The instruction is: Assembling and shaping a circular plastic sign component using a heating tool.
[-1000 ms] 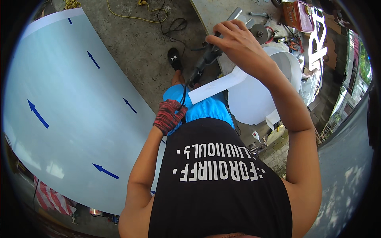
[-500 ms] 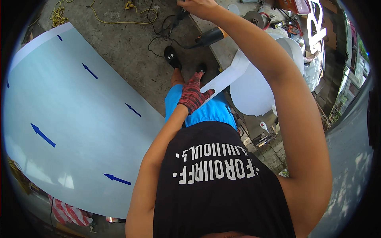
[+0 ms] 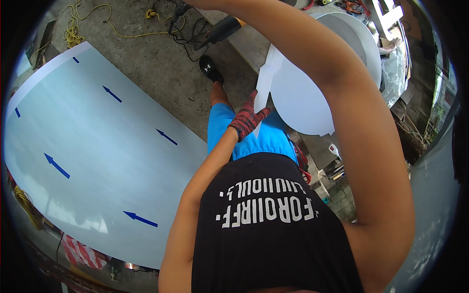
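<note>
My left hand [image 3: 248, 118], in a red-and-black knit glove, grips a long white strip [image 3: 268, 73] between thumb and fingers. The strip slants up from my lap beside a large rounded white sheet piece [image 3: 300, 100]. My bare right hand [image 3: 202, 3] reaches to the top edge, where its fingers are mostly cut off. At its fingertips is a black corded tool [image 3: 180, 10], only partly in view; its kind is unclear. Below that hand, a black-and-orange power tool [image 3: 222, 31] lies at the bench edge.
A big pale-blue sheet with dark blue arrows [image 3: 102, 146] spreads along my left. Yellow cord [image 3: 73, 36] and black cables [image 3: 188, 36] lie on the concrete floor [image 3: 132, 53]. White cut-out letter shapes [image 3: 388, 19] and hand tools [image 3: 351, 7] sit at the upper right.
My right hand has moved left and up, with the black tool shifting left too. My left hand has shifted slightly right and down, and the white strip now stands steeper.
</note>
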### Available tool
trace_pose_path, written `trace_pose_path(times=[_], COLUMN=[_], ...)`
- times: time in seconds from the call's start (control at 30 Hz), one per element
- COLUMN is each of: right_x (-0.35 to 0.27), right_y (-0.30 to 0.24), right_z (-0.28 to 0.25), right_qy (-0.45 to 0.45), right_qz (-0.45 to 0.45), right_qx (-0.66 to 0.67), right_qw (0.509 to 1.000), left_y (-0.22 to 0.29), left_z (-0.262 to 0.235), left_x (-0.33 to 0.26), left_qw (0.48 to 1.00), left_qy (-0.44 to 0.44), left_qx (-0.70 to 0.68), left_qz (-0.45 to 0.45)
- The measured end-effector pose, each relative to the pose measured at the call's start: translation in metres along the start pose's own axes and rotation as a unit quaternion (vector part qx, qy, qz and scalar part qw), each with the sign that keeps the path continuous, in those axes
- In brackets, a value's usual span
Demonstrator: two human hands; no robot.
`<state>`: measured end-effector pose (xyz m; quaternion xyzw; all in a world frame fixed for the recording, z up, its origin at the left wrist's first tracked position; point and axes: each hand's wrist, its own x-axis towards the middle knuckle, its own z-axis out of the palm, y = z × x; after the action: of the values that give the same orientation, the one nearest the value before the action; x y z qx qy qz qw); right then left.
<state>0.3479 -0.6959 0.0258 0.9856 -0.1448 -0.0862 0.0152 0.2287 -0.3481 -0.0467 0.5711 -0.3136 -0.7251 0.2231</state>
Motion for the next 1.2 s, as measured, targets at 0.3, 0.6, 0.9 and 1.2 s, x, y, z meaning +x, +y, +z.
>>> trace_pose_path(times=[0.3, 0.6, 0.9, 1.2], right_x=[-0.271, -0.473, -0.461, -0.461], right_y=[-0.055, -0.163, -0.176, -0.130], right_z=[-0.046, 0.078, 0.125, 0.118], right_qy=[0.264, -0.068, 0.021, 0.007], right_qz=[0.148, 0.169, 0.237, 0.223], right_qx=[0.345, 0.540, 0.500, 0.483], right_qw=[0.889, 0.822, 0.833, 0.847], left_y=[-0.052, -0.008, 0.016, 0.032], left_z=[0.079, 0.106, 0.114, 0.126], left_x=[0.034, 0.042, 0.048, 0.065], left_qw=[0.961, 0.943, 0.950, 0.936], left_qy=[0.157, 0.332, 0.262, 0.305], left_qx=[-0.224, 0.012, -0.171, -0.168], left_qz=[0.037, 0.009, -0.013, 0.040])
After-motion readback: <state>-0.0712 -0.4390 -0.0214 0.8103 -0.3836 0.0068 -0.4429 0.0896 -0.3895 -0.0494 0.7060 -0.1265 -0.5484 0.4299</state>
